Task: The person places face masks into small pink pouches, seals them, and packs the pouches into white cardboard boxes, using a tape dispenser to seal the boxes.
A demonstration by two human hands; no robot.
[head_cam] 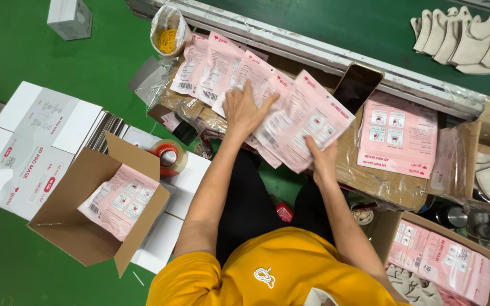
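My left hand (244, 109) lies flat, fingers spread, on a fanned row of pink and white mask packets (214, 68) spread over a cardboard surface. My right hand (322, 160) grips the lower edge of a stack of the same pink packets (304, 116), held tilted just right of my left hand. The stack overlaps the end of the fanned row. Both arms reach up from my yellow shirt at the bottom.
Lower left, an open cardboard box (72, 226) holds pink packets, next to white cartons (29, 147) and a tape roll (167, 156). A phone (357, 85), another packet pile (398, 133), a bag of rubber bands (168, 37), white masks (466, 39) on the green belt.
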